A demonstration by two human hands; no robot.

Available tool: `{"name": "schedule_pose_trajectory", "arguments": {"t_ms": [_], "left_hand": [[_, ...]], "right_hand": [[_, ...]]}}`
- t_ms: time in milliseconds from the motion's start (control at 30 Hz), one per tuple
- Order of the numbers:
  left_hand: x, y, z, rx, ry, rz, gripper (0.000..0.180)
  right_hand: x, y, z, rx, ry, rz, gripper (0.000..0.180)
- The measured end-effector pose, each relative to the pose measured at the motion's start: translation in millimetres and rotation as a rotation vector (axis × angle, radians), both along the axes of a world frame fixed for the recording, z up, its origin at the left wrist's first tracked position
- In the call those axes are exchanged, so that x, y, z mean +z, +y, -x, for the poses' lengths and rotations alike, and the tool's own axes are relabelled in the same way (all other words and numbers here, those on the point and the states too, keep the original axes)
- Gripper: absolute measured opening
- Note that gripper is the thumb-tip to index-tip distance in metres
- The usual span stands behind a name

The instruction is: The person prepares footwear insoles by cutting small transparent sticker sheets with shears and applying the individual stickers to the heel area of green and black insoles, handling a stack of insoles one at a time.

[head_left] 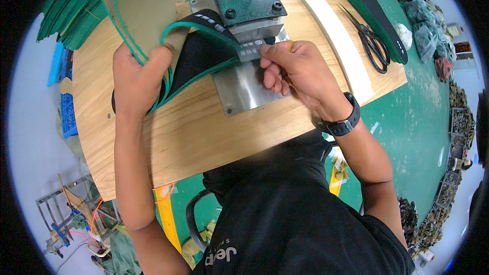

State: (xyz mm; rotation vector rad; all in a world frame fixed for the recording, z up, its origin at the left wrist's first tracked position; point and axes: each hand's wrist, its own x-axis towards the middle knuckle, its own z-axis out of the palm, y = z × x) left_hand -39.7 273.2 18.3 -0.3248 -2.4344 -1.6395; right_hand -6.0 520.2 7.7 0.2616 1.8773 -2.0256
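My left hand [137, 79] is closed around several bent insoles with green edges; their beige undersides [140, 5] stick up past the thumb. One black-faced insole [201, 56] curves from this hand toward a press with a dark metal block [247, 7]. At the press, my right hand [300, 69] pinches a small clear strip with pale marks [249, 50] between thumb and forefinger. That strip lies at the insole's end, just in front of the press's lower block; whether it is stuck to the insole I cannot tell. Below is a shiny metal base plate [244, 94].
A white curved band [331, 25] runs along the wooden table [204, 147] right of the press. Black-handled scissors [374, 51] and a dark insole stack [374, 18] lie beyond it. Green-edged bundles [76, 7] rise at the upper left, near a blue crate [69, 109].
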Motion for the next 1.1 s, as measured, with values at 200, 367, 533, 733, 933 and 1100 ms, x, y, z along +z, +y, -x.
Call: {"name": "schedule_pose_trajectory", "arguments": {"t_ms": [200, 367, 533, 733, 933, 1100], "left_hand": [[4.4, 12.3, -2.6, -0.092, -0.024, 0.346, 0.031], [1.2, 21.5, -3.4, -0.146, 0.18, 0.591, 0.049], [-1.0, 14.4, -2.5, -0.158, 0.169, 0.513, 0.047], [4.7, 6.2, 2.4, -0.143, -0.063, 0.153, 0.027], [3.1, -4.0, 1.4, 0.028, -0.042, -0.134, 0.019], [4.2, -4.3, 2.3, -0.004, -0.024, -0.047, 0.018]], "right_hand": [[-3.7, -1.1, 0.3, -0.013, 0.013, -0.009, 0.027], [-4.0, 0.0, -0.5, -0.001, 0.048, 0.0, 0.028], [-0.1, 7.9, -15.7, -0.097, 0.058, 0.041, 0.024], [-1.4, 19.3, -27.6, -0.1, 0.036, 0.063, 0.023], [-3.2, -1.0, 1.7, 0.026, 0.028, -0.018, 0.024], [-4.2, -0.6, 2.5, 0.003, 0.057, -0.05, 0.024]]}}
